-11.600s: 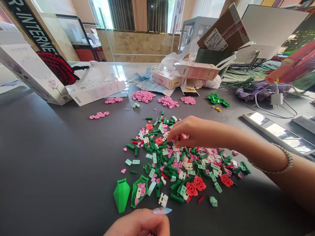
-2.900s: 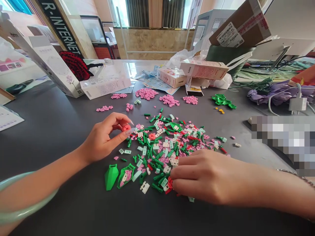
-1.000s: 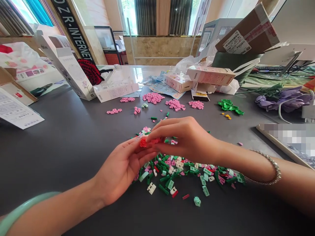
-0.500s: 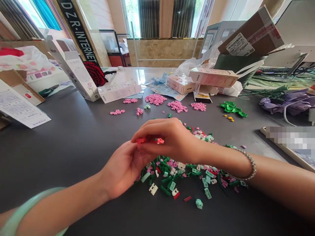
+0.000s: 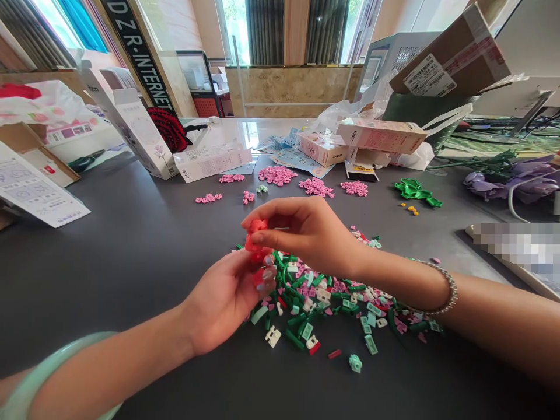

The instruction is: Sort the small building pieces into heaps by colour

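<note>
Both hands are raised over the dark table, one above the other. My right hand (image 5: 301, 233) pinches a red toy brick piece (image 5: 256, 236) between thumb and fingers. Just below it, my left hand (image 5: 231, 294) curls, palm up, around more red pieces (image 5: 259, 274) partly covered by its fingers. Whether the upper and lower red pieces are joined I cannot tell. Beneath and right of the hands spreads a loose pile of small building bricks (image 5: 324, 294) in green, pink, white, mint and red. A mint brick (image 5: 355, 363) lies nearest the front.
Pink brick clusters (image 5: 277, 175) sit farther back, with green leaf-shaped pieces (image 5: 413, 191) and small orange bits (image 5: 412, 210) to their right. White boxes (image 5: 212, 163) stand at the back left. A cardboard box (image 5: 455, 55) rests on a bin. Purple flowers (image 5: 511, 181) lie far right.
My right hand has risen slightly and turned, bringing the red piece upright above my left hand. Red pieces in my left hand have come into view; the left arm has hardly moved.
</note>
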`<action>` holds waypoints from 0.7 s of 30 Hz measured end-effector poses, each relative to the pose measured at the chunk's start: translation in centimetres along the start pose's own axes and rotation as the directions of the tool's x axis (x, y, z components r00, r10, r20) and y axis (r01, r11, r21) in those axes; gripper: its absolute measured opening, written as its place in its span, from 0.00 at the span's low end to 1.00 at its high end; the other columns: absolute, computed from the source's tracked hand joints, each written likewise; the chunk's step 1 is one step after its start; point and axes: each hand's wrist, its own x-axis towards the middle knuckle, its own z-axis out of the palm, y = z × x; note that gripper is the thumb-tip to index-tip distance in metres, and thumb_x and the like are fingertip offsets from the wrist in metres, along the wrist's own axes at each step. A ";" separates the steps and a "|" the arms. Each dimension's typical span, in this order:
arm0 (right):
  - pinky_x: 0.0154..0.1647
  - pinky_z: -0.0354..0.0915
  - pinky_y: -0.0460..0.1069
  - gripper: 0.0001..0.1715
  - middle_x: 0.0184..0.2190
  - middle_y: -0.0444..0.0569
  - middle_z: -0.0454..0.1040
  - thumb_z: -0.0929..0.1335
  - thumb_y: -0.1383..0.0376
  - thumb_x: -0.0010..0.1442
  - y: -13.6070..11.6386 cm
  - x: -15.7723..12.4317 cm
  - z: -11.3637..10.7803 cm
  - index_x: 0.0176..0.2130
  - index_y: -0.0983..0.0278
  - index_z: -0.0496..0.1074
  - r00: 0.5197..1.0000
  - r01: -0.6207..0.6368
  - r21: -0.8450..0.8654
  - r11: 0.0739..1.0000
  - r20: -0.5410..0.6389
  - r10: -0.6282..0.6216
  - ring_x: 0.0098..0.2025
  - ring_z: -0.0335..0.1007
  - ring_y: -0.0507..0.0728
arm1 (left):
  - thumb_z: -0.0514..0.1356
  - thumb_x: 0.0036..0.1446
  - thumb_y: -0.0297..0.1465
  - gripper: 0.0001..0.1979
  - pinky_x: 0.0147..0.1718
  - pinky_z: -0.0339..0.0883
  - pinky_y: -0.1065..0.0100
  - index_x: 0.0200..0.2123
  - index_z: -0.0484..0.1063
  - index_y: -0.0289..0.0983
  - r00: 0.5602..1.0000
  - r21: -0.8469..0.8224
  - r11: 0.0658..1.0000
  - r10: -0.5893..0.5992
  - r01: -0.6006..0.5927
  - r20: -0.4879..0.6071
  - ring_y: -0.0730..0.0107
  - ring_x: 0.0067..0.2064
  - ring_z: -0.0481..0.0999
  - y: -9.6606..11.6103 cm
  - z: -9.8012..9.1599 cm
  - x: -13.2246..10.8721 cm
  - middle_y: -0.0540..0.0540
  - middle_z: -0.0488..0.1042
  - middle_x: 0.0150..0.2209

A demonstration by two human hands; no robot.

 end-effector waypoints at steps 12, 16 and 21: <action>0.40 0.67 0.47 0.09 0.40 0.51 0.74 0.67 0.79 0.60 -0.7 -0.4 -0.3 0.39 0.70 0.75 0.925 0.336 -0.623 0.706 0.361 -0.121 0.39 0.70 0.52 | 0.43 0.68 0.25 0.24 0.24 0.71 0.74 0.23 0.70 0.33 0.997 -0.100 0.993 -0.074 0.071 -0.029 0.78 0.23 0.69 0.3 0.2 -0.2 0.49 0.68 0.24; 0.39 0.66 0.47 0.07 0.39 0.50 0.74 0.69 0.77 0.60 -1.1 -0.1 -0.8 0.40 0.70 0.75 0.933 0.325 -0.656 0.681 0.339 -0.119 0.38 0.70 0.52 | 0.45 0.67 0.27 0.22 0.26 0.73 0.73 0.25 0.72 0.33 0.996 -0.093 0.993 -0.078 0.073 -0.044 0.76 0.25 0.72 0.4 0.1 -0.2 0.47 0.70 0.25; 0.39 0.64 0.47 0.05 0.36 0.47 0.75 0.69 0.75 0.61 -1.1 0.4 -2.6 0.38 0.69 0.76 0.952 0.305 -0.779 0.548 0.265 -0.153 0.37 0.70 0.52 | 0.46 0.67 0.30 0.22 0.27 0.73 0.72 0.25 0.73 0.30 0.997 -0.089 0.994 -0.071 0.068 -0.033 0.75 0.26 0.72 0.7 -0.4 -0.1 0.46 0.70 0.26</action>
